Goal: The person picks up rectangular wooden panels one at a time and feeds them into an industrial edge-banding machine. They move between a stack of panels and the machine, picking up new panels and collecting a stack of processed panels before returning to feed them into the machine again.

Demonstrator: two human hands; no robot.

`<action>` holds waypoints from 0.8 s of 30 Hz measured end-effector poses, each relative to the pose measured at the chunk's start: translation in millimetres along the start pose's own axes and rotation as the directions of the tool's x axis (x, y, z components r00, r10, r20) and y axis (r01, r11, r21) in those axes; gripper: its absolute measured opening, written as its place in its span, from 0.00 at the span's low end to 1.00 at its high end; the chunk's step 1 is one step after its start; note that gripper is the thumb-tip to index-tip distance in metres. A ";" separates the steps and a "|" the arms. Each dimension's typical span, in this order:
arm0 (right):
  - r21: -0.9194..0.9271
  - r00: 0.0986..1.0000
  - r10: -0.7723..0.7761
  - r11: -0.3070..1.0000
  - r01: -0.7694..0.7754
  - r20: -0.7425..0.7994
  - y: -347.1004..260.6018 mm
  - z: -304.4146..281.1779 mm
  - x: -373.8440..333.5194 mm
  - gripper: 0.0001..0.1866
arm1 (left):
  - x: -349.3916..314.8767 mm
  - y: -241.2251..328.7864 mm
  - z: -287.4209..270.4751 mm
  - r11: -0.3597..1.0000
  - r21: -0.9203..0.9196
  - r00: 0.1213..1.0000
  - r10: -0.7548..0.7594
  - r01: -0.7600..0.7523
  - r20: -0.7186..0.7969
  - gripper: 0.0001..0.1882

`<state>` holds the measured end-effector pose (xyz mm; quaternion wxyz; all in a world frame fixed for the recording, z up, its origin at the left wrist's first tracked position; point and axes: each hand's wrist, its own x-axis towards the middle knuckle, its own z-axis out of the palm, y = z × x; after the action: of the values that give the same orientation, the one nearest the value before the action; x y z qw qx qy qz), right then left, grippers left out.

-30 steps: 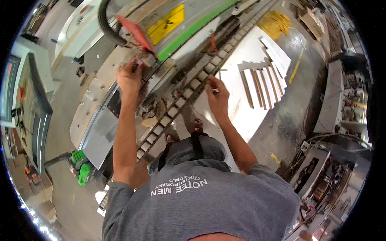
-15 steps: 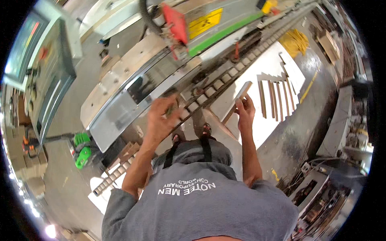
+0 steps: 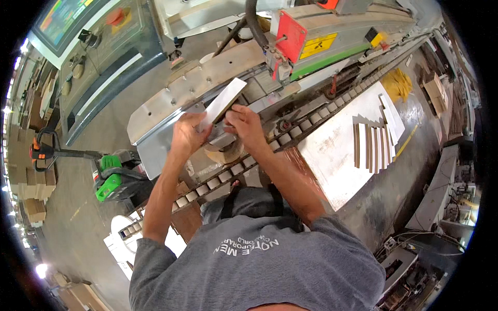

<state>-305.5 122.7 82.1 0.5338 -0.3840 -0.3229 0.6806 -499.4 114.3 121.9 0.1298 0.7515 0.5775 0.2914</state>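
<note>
A narrow white board strip (image 3: 224,102) with a dark edge slants over the machine's metal infeed plate (image 3: 155,149). At its near end my left hand (image 3: 187,133) is closed round it. My right hand (image 3: 245,126) grips the strip's right edge, fingers curled. The far end points toward the red guard (image 3: 289,37) of the machine. Part of the strip's near end is hidden by my left fingers. To the right, several similar strips (image 3: 371,148) lie side by side on a large white panel (image 3: 332,168).
A roller track (image 3: 285,139) runs diagonally between me and the machine. At the left stand a control console (image 3: 106,72) and a green and black pallet jack (image 3: 111,179). Yellow cloth (image 3: 398,85) lies beyond the panel. Stacked boards (image 3: 26,160) line the far left.
My right hand has moved left and forward with the strip, from beside the panel to above the machine plate. My left hand, empty before, now holds the strip too. The view has shifted.
</note>
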 end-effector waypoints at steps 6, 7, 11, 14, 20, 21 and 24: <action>-0.101 0.996 -0.031 0.994 0.039 0.087 31.7 25.5 25.5 0.37 | 13.5 -46.3 4.3 0.974 0.157 0.971 0.186 -0.162 -0.148 0.20; -0.099 0.996 -0.036 0.994 0.044 0.080 35.8 26.0 29.3 0.37 | 13.8 -43.7 5.2 0.976 0.149 0.957 0.187 -0.156 -0.221 0.20; -0.217 0.998 -0.055 0.974 0.061 0.037 47.4 34.4 38.8 0.39 | 5.0 -48.1 6.5 0.976 0.187 0.944 0.161 -0.109 -0.288 0.20; -0.244 0.998 -0.049 0.968 0.055 0.030 39.6 39.0 32.9 0.40 | 1.6 -53.2 8.2 0.987 0.152 0.952 0.097 -0.054 -0.291 0.20; -0.266 0.999 -0.048 0.963 0.050 0.015 35.4 40.5 30.5 0.40 | 1.1 -60.3 13.6 0.992 0.069 0.938 0.126 -0.109 -0.324 0.20; -0.265 0.999 -0.050 0.963 0.050 0.006 34.0 40.9 29.9 0.40 | 0.9 -59.5 13.6 0.993 0.059 0.942 0.115 -0.101 -0.317 0.20; -0.299 0.999 -0.044 0.953 0.041 -0.003 29.9 40.8 29.6 0.40 | -0.1 -58.1 13.2 0.995 0.025 0.945 0.096 -0.093 -0.312 0.20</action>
<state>-359.1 143.7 71.6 0.4857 -0.4568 -0.4276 0.6104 -537.7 133.5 80.5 0.0187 0.7232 0.5554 0.4100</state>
